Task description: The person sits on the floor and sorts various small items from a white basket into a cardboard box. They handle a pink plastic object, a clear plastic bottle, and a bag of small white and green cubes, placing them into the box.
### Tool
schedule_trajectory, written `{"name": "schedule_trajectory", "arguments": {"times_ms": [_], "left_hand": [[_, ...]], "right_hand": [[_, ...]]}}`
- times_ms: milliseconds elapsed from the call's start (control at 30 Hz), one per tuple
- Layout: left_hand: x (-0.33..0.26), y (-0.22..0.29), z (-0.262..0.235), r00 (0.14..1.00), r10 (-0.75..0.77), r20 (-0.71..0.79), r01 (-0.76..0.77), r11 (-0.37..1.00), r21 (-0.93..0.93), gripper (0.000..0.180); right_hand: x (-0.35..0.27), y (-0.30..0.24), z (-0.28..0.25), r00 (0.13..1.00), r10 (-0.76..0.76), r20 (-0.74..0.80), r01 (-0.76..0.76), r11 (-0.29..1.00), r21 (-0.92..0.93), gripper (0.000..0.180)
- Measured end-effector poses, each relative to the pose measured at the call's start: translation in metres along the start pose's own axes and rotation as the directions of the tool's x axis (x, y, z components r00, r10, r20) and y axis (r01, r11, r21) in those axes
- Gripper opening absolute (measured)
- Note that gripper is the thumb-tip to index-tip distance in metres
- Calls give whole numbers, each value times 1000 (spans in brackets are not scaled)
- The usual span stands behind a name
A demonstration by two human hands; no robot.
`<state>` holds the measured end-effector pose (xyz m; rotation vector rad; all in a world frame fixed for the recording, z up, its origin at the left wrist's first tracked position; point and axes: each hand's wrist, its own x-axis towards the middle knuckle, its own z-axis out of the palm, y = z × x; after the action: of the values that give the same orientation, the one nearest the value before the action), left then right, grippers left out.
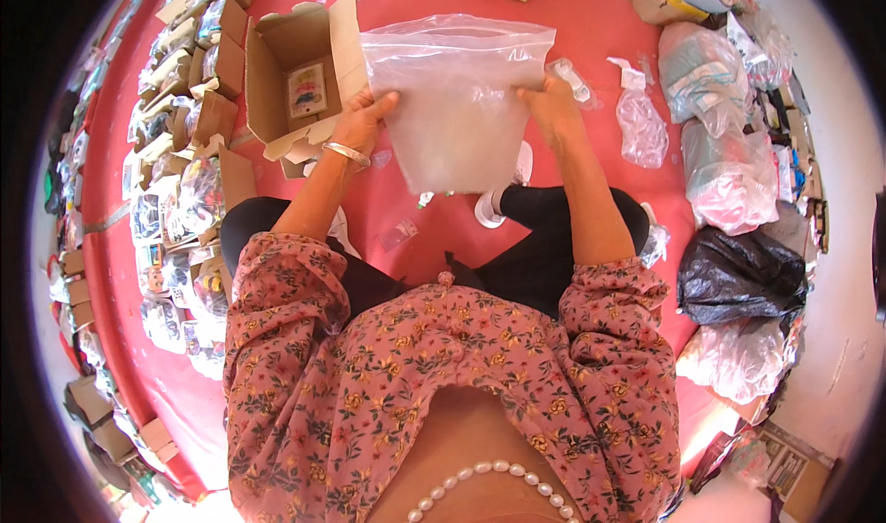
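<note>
A clear zip-top plastic bag (pixel 461 108) is stretched out in front of me, its zip edge at the far side. My left hand (pixel 366 117) pinches its left side, thumb on top; a bracelet circles that wrist. On the right side, my right hand (pixel 551 106) grips the bag the same way. The bag looks flat, with nothing visible inside. Just beyond my left hand stands an open cardboard box (pixel 268 61), and a small clear packet with colourful items (pixel 307 90) lies on its bottom.
Rows of small cardboard boxes (pixel 212 121) with bagged goods line the left. Along the right wall sit stuffed clear plastic bags (pixel 729 172) and a black bag (pixel 741 275). A crumpled clear bag (pixel 640 121) and plastic scraps lie on the red floor covering (pixel 434 237).
</note>
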<state>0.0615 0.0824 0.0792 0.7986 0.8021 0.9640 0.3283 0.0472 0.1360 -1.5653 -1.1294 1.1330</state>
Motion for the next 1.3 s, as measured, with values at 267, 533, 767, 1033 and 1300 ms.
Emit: {"name": "schedule_trajectory", "arguments": {"times_ms": [267, 533, 767, 1033, 1300], "left_hand": [[-7, 1, 6, 933, 360, -22, -340, 897, 281, 17], [-23, -6, 34, 745, 664, 69, -493, 478, 727, 16], [-42, -24, 45, 737, 600, 313, -515, 198, 834, 27], [-57, -33, 46, 797, 83, 598, -603, 68, 795, 18], [-34, -4, 37, 989, 120, 86, -146, 723, 675, 54]], "right_hand": [[18, 15, -18, 963, -165, -212, 163, 986, -27, 33], [15, -8, 1, 882, 237, 406, -416, 798, 437, 59], [8, 0, 18, 874, 303, 381, -450, 799, 398, 33], [3, -18, 1, 976, 153, 153, -167, 983, 78, 20], [-7, -3, 27, 973, 17, 229, 55, 950, -307, 26]]}}
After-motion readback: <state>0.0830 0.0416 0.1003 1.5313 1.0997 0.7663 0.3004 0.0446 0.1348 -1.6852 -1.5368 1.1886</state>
